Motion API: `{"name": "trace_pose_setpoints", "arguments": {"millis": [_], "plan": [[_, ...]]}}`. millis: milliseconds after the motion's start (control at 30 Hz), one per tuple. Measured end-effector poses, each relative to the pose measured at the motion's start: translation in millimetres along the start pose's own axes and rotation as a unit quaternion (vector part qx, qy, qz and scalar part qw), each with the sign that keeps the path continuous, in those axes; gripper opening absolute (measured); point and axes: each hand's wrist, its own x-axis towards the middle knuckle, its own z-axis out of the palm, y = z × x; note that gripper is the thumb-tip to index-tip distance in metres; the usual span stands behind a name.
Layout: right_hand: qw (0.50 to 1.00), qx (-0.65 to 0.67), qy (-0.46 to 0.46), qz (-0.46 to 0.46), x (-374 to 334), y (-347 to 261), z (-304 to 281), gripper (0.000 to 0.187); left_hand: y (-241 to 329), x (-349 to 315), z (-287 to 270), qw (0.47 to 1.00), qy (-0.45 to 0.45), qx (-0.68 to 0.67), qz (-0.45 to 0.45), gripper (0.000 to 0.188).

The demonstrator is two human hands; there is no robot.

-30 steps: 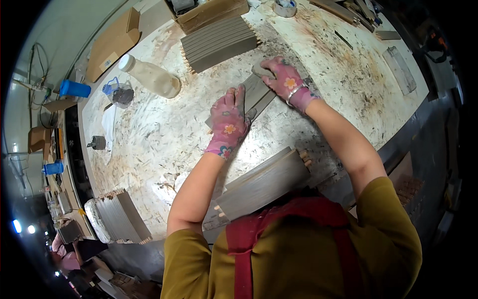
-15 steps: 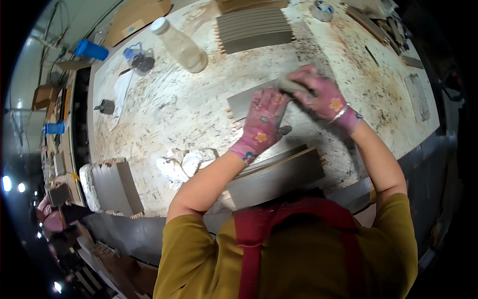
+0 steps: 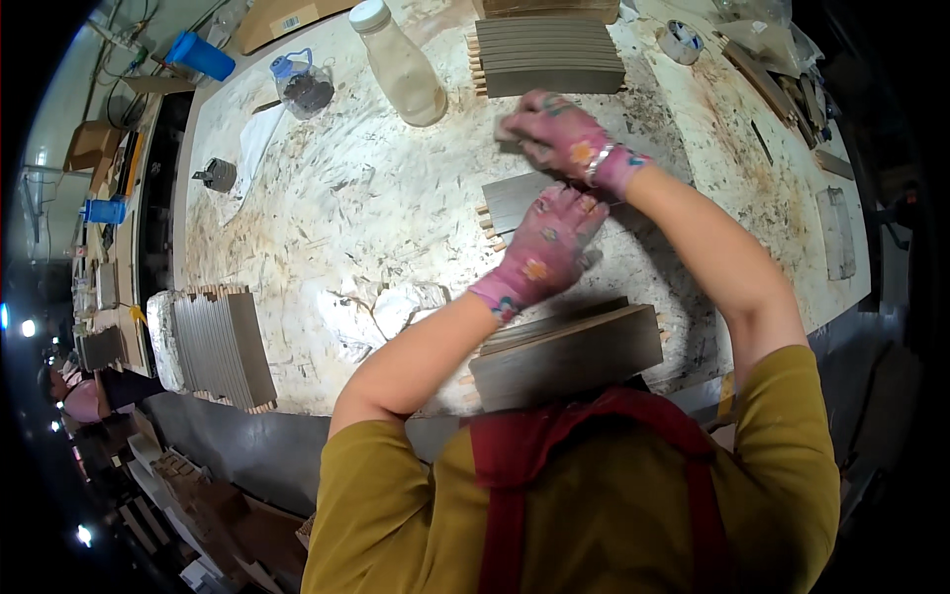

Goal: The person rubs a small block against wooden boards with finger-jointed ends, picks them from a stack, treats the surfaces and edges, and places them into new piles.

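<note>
Both my hands wear pink flowered gloves. My left hand (image 3: 544, 241) lies across a grey board (image 3: 507, 201), fingers over its top and thumb at its near side, holding it against the table. Wooden pegs stick out of the board's left end; its right part is hidden by my hands. My right hand (image 3: 564, 139) is just past the board's far edge, its fingers curled round a greyish rag that is blurred and mostly covered. Nearest my body, more grey boards (image 3: 569, 361) with pegged ends lean together at the table edge.
A stained white table (image 3: 327, 213) carries a stack of grey boards (image 3: 549, 59) at the back, another stack (image 3: 223, 342) at left, a cloudy bottle (image 3: 404, 74), a blue-lidded jug (image 3: 302, 89), a tape roll (image 3: 681, 43) and crumpled white cloth (image 3: 391, 307). Wood scraps (image 3: 772, 79) lie far right.
My right hand has swung left and away from me, beyond the board. My left hand stays on the board. The whole view has shifted slightly.
</note>
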Motion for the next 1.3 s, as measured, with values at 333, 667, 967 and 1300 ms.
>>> {"name": "trace_pose_setpoints", "arguments": {"millis": [333,667,967,1300], "plan": [[0.995,0.027,-0.084,-0.047,-62,-90,-15,0.032,-116,-15,-30,0.988,-0.112,-0.027,-0.104,0.036],[0.978,-0.107,0.038,0.176,-184,-14,-55,0.035,-118,-16,-38,0.981,-0.139,-0.042,-0.125,0.040],[0.932,-0.012,0.217,0.289,-249,-42,-68,0.039,-36,37,-52,0.976,-0.197,0.051,-0.080,0.086],[0.803,0.267,0.395,0.357,-265,-81,-90,0.034,1,11,-158,0.590,-0.225,-0.753,-0.183,0.066]]}}
